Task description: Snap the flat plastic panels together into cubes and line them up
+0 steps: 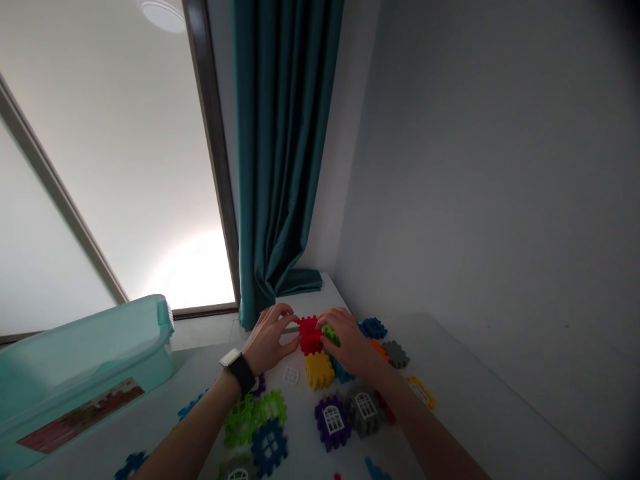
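Apparently a black smartwatch [238, 369], left wrist [224, 392].

The right hand [347, 343] hides most of the green waffle block [330, 335] it touches.

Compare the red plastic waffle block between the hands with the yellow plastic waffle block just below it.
The red plastic waffle block is held between the left hand and the right hand, while the yellow plastic waffle block touches neither hand. The red block sits farther from the person than the yellow one. Their colours differ, bright red against yellow. Both share the same chunky shape with notched edges.
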`<act>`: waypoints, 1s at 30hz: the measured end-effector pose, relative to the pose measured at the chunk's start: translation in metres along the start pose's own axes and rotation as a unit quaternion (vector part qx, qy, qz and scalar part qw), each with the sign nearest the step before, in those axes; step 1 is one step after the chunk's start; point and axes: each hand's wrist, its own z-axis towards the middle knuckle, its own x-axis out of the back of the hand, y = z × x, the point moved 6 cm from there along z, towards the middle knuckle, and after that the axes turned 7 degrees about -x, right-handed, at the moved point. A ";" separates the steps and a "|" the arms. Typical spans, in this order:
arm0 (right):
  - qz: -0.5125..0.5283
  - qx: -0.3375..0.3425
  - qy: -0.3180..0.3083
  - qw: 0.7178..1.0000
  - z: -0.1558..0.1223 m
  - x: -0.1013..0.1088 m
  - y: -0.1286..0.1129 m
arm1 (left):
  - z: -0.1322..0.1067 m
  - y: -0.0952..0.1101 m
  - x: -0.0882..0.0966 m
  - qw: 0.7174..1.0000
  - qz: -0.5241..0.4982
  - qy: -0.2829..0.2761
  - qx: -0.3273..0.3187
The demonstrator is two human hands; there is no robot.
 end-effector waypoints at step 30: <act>-0.011 -0.052 -0.068 0.996 0.010 -0.019 0.025 | 0.000 -0.029 -0.034 0.997 -0.060 -0.046 0.025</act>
